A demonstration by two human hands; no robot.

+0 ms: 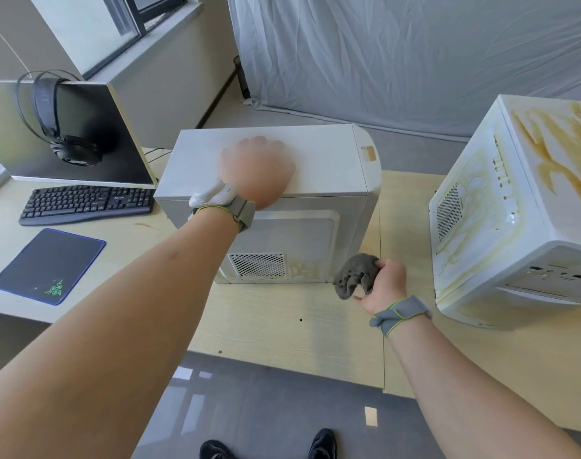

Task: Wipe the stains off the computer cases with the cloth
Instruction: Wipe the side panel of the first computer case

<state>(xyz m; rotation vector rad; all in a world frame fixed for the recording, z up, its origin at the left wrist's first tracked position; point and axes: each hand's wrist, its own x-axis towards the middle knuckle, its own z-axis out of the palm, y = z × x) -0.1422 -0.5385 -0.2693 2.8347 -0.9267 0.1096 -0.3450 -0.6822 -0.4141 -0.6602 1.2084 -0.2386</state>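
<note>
Wiping near white upright computer case point(282, 180) on pale wooden surface point(282, 319): left hand point(257, 170) flat on its top; right hand point(383, 281) clamped on crumpled grey cloth point(353, 276) at lower corner. Next, probably: rub yellowish streaks beside vent; second, heavily stained white case point(514, 210) rightward, pending.

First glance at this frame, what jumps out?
The heavy brown-yellow stains smeared over the white computer case on the right. Next, the left hand pressed on top of the middle case, while the right hand grips a bunched grey cloth by its lower front corner.
</note>
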